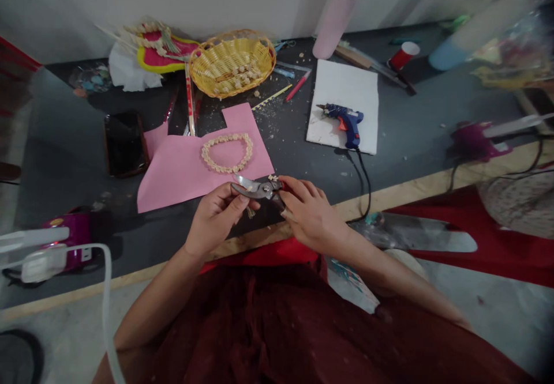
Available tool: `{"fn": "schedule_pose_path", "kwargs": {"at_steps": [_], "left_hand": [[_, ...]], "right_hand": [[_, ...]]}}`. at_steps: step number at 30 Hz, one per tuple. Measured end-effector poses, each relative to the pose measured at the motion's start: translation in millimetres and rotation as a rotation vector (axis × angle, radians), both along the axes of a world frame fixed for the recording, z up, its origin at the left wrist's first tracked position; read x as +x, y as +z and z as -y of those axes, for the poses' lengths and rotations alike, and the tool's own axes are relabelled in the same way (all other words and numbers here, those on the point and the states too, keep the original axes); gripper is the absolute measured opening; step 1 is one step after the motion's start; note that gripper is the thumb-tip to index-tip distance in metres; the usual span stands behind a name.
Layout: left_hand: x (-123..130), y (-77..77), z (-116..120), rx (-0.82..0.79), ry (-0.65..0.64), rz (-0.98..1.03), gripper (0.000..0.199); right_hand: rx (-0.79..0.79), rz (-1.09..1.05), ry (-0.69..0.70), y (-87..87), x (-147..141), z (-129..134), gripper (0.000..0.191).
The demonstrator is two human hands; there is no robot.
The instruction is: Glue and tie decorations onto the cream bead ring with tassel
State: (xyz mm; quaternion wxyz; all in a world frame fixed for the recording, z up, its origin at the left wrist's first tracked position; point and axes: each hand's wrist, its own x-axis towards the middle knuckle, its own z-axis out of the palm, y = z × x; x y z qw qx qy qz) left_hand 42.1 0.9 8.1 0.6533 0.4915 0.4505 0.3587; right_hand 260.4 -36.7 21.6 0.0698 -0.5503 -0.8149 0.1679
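Observation:
My right hand (314, 211) is wrapped around the handles of a pair of pruning shears (265, 189), whose blades point left and stand apart. My left hand (219, 217) is pinched closed beside the blades. A small beige, stalk-like bit (251, 213) shows under its fingertips, too small to name surely. Just beyond the shears, a ring of small cream pieces (227, 138) lies on a pink sheet (173, 168). Small pale bits also show by the shears' pivot, near my right fingers.
A yellow wicker basket (205, 72) holds small pale pieces. A blue glue gun (350, 121) rests on a white board (322, 96), its cord running over the front edge. A phone (125, 145) lies left, near a purple power socket (78, 240). A pink bottle (335, 23) stands at the back.

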Motion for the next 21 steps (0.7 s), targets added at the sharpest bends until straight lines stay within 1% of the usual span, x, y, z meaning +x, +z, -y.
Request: {"fn": "schedule_pose_path", "kwargs": {"at_steps": [7,10,12,13,15,17,18,21], "left_hand": [[0,-4.1,2,0.027,0.001,0.09,0.022],[-1,-5.0,2,0.027,-0.013,0.12,0.021],[-1,-4.6,2,0.034,-0.009,0.1,0.021],[-1,-4.2,3,0.043,0.0,0.081,0.021],[-1,-3.0,3,0.066,0.016,0.043,0.021],[-1,-1.3,3,0.088,0.01,0.022,0.022],[-2,-0.2,3,0.099,0.003,0.015,0.022],[-3,2.8,3,0.132,-0.004,-0.017,0.022]], "right_hand": [[-0.055,-0.022,0.004,5.7,-1,-1,0.036],[-0.069,-0.047,0.0,4.3,-1,-1,0.032],[-0.064,-0.09,-0.02,1.3,0,-1,0.031],[-0.053,-0.117,-0.04,-0.3,0,-1,0.035],[-0.034,-0.147,-0.073,-2.7,1,-2,0.051],[-0.043,-0.118,-0.067,-3.2,1,-5,0.065],[-0.058,-0.09,-0.052,-2.7,0,-6,0.067],[-0.085,-0.03,-0.022,-1.2,-1,-11,0.065]]}}
